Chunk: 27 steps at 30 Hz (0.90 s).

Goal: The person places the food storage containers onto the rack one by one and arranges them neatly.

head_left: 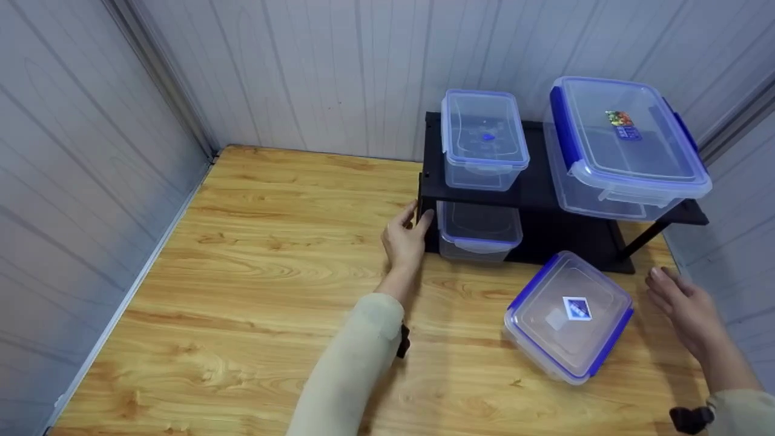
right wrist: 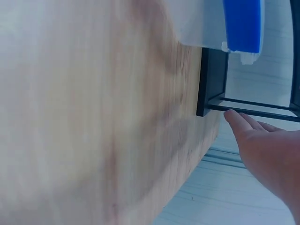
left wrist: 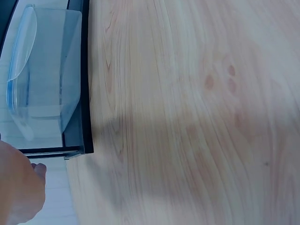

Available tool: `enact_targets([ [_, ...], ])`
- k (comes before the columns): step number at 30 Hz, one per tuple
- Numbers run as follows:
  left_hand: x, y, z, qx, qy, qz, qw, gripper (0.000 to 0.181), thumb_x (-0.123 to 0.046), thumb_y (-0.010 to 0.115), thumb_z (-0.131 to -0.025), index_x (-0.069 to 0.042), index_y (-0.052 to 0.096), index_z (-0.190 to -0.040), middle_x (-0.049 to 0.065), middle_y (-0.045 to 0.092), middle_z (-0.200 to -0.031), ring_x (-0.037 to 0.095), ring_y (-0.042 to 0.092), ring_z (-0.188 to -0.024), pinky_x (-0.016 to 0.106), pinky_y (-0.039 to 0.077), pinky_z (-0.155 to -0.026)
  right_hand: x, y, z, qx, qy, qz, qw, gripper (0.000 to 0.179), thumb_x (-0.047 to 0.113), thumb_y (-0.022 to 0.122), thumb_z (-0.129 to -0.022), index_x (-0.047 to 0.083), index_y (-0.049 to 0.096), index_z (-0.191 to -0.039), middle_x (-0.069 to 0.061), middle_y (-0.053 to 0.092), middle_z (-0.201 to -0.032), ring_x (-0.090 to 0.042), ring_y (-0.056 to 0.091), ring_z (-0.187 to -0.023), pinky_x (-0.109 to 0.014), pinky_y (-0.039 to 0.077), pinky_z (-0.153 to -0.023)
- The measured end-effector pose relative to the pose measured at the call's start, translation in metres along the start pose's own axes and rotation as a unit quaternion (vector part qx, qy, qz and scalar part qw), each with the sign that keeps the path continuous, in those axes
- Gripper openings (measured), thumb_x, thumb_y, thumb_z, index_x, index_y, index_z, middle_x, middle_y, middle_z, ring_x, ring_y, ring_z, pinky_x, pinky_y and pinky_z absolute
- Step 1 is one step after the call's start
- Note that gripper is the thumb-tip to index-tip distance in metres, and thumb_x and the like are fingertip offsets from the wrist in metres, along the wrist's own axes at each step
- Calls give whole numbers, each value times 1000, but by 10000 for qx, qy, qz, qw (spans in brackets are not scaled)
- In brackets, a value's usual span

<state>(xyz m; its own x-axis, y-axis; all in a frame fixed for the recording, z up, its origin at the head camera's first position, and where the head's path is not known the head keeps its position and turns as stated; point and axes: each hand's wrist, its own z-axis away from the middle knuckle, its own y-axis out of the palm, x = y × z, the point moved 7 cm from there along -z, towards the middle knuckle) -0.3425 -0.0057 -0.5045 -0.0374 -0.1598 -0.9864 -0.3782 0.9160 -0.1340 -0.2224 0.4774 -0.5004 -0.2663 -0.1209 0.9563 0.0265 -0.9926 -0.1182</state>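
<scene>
A black two-tier rack (head_left: 533, 188) stands against the back wall. My left hand (head_left: 404, 241) grips its left end post, thumb in front and fingers on the outer side; the left wrist view shows that hand (left wrist: 21, 185) beside the rack's end. My right hand (head_left: 687, 309) is beside the rack's right end with fingers extended and nothing held. In the right wrist view the right hand's fingertips come close to the post (right wrist: 253, 111); contact is unclear. Between the hands, a clear lidded food container (head_left: 569, 321) with blue clips lies in front of the rack, turned at an angle.
On the top tier sit a small clear container (head_left: 484, 139) and a large blue-clipped container (head_left: 629, 145). Another small container (head_left: 478, 233) sits on the lower tier, at the left. Wood-grain tabletop (head_left: 254, 272) extends left of the rack, up to the panelled walls (head_left: 315, 72).
</scene>
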Motion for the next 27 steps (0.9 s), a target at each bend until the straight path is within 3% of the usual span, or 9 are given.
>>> enact_targets([
  [2,2,0,-1,-64,-16,12,10000,39,-36,76,-82,-19,71,-116,-2,69,-117,18,66,-106,28,53,-91,-1,4,8,188,-113,-280,9994,77,31,40,-104,-4,-12,-148,-16,6,-156,-16,19,-143,-21,28,-110],
  [4,2,0,-1,-84,0,18,10000,39,-37,77,-82,-16,72,-115,-2,69,-116,18,66,-105,23,53,-88,-3,8,14,398,-200,-599,9972,74,27,38,-105,-8,-14,-146,-7,21,-154,-12,27,-139,-19,34,-105],
  [7,2,0,-2,-155,30,54,9999,40,-36,78,-80,-12,73,-112,1,71,-111,18,68,-101,26,54,-86,-6,14,22,627,-271,-986,9928,71,21,35,-106,-13,-15,-143,6,49,-137,-12,39,-131,-22,40,-100],
  [9,2,0,-2,-222,42,75,9997,39,-35,79,-80,-11,74,-110,1,72,-107,18,69,-99,29,55,-86,-8,16,27,690,-279,-1024,9920,71,21,35,-106,-16,-15,-141,10,57,-126,-11,46,-126,-22,42,-99],
  [14,2,1,-3,-390,58,54,9992,31,-30,79,-80,-10,76,-104,-2,74,-96,12,70,-89,28,55,-82,-18,18,38,929,-164,-753,9927,69,24,31,-107,-17,-13,-141,5,53,-134,-9,52,-122,-20,45,-97],
  [18,0,1,-3,-462,54,-9,9989,31,-31,79,-81,-9,76,-103,-3,75,-95,8,69,-87,22,55,-78,-26,21,44,1195,85,-571,9912,67,26,28,-107,-19,-9,-141,4,61,-128,-15,55,-121,-26,47,-97],
  [22,-1,1,-4,-545,36,-51,9985,29,-30,79,-80,-10,76,-101,-3,74,-95,7,69,-87,21,54,-78,-35,23,48,1239,523,-349,9903,62,31,30,-106,-17,17,-143,-1,67,-120,-25,59,-117,-39,49,-95],
  [25,-1,0,-5,-624,4,-161,9979,24,-31,79,-80,-15,78,-97,-5,74,-93,6,69,-85,20,54,-78,-40,29,50,1524,819,-266,9846,55,33,29,-106,-12,41,-137,-7,67,-119,-33,58,-117,-47,45,-97],
  [27,-1,0,-5,-660,-7,-227,9976,20,-32,79,-80,-18,78,-94,-6,74,-91,4,68,-84,19,54,-76,-42,34,53,1844,938,-239,9781,53,33,27,-107,-8,49,-132,-12,66,-121,-35,57,-118,-50,42,-99],
])
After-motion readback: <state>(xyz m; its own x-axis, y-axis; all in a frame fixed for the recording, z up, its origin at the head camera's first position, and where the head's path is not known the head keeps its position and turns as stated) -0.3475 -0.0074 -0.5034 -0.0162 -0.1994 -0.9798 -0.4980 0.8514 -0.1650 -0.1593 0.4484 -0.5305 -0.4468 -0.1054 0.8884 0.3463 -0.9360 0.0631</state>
